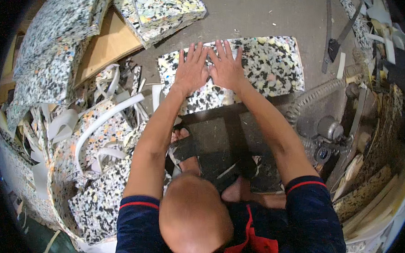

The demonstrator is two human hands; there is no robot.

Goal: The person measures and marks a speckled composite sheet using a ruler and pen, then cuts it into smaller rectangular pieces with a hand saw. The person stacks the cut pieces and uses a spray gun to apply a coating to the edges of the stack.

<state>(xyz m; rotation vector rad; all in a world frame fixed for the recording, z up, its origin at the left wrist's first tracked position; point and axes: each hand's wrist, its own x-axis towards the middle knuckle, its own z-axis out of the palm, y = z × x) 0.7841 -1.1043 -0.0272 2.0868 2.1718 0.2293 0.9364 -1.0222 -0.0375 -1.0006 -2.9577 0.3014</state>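
A rectangular slab of speckled bonded foam (pixel 272 63), black, white and pale yellow, lies flat in front of me. My left hand (pixel 192 69) presses on its left part, palm down with fingers stretched out toward the far edge. Beside it my right hand (pixel 227 65) rests flat on the same slab, fingers slightly spread. The two thumbs meet or nearly meet between the hands. Both arms reach straight forward, and neither hand grips anything.
Stacked foam slabs (pixel 57 56) and a wooden board (pixel 109 46) stand at the far left; another foam block (pixel 169 9) lies beyond. White foam strips (pixel 105 115) and offcuts pile up on the left. At right are a coiled hose (pixel 308 98), a metal fitting (pixel 331 131) and scraps.
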